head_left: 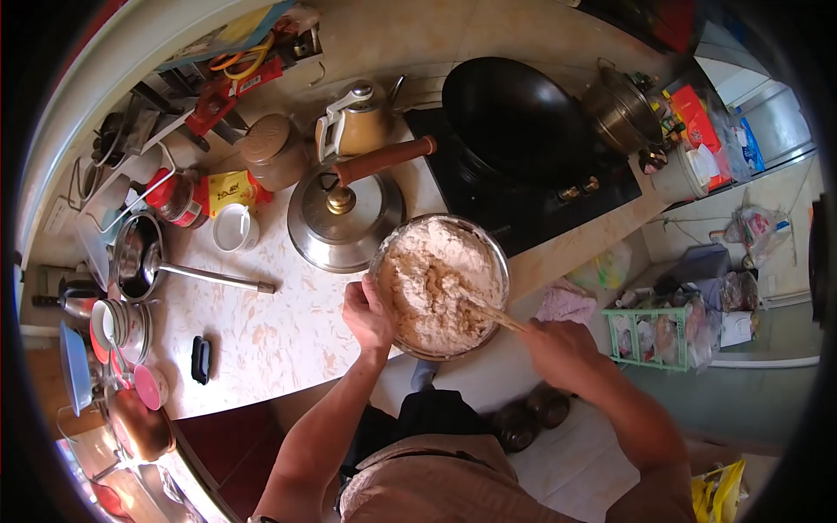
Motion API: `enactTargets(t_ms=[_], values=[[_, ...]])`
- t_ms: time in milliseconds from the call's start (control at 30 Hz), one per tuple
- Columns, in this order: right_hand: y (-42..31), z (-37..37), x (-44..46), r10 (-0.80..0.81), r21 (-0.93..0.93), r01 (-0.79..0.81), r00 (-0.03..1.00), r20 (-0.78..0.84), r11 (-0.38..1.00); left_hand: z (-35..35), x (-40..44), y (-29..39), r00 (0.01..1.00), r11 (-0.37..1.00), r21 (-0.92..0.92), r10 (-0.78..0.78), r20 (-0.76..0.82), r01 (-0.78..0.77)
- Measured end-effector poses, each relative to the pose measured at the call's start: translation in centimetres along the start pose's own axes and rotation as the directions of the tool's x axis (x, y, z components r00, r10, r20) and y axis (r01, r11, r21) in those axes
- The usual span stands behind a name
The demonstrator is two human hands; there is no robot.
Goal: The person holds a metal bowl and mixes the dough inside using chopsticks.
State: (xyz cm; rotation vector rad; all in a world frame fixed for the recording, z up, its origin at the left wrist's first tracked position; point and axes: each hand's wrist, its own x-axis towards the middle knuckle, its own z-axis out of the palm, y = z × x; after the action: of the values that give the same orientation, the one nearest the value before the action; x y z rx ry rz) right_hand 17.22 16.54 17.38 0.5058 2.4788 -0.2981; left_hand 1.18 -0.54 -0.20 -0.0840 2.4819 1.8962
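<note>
A round metal basin (503, 272) holds pale, clumpy flour dough (429, 283), with drier flour toward its far side. My left hand (370, 314) grips the basin's left rim, thumb near the edge. Wooden chopsticks (490, 311) slant into the mixture from the right. My right hand (562, 353) is closed around their outer end, just beyond the basin's right rim. The tips of the chopsticks are buried in the dough. The basin is at the counter's front edge; what supports its underside is hidden.
A lidded pot (344, 222) stands just behind the basin. Further back are a kettle (362, 122) and a black wok (523, 122) on the stove (523, 222). A ladle (218, 277), white cup (235, 231) and black object (200, 359) lie leftward. A green basket (649, 340) stands right.
</note>
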Motion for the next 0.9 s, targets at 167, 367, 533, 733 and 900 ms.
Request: enactTargets(t_ms=[167, 367, 533, 733, 900], values=[[-0.1, 2.4, 1.4, -0.086, -0.014, 0.086, 0.995, 0.046, 0.996, 0.2, -0.4, 0.1, 0.999, 1.000, -0.017, -0.023, 0.031, 0.023], [0.5, 3.5, 5.6, -0.298, -0.060, 0.294, 0.952, -0.072, 0.954, 0.4, -0.2, -0.3, 0.999, 0.999, -0.026, 0.020, 0.033, -0.019], [0.5, 0.6, 1.8, -0.150, -0.015, 0.150, 0.989, -0.012, 0.989, 0.3, -0.3, 0.0, 1.000, 1.000, 0.004, 0.008, 0.011, -0.008], [-1.7, 0.8, -1.3, -0.210, -0.255, 0.190, 0.976, -0.052, 0.948, 0.3, -0.3, -0.1, 0.999, 0.999, -0.036, -0.009, 0.030, 0.010], [-2.3, -0.2, -2.2, -0.151, -0.269, 0.123, 0.985, -0.086, 0.955, 0.2, -0.1, -0.3, 1.000, 1.000, 0.029, 0.005, 0.028, -0.006]])
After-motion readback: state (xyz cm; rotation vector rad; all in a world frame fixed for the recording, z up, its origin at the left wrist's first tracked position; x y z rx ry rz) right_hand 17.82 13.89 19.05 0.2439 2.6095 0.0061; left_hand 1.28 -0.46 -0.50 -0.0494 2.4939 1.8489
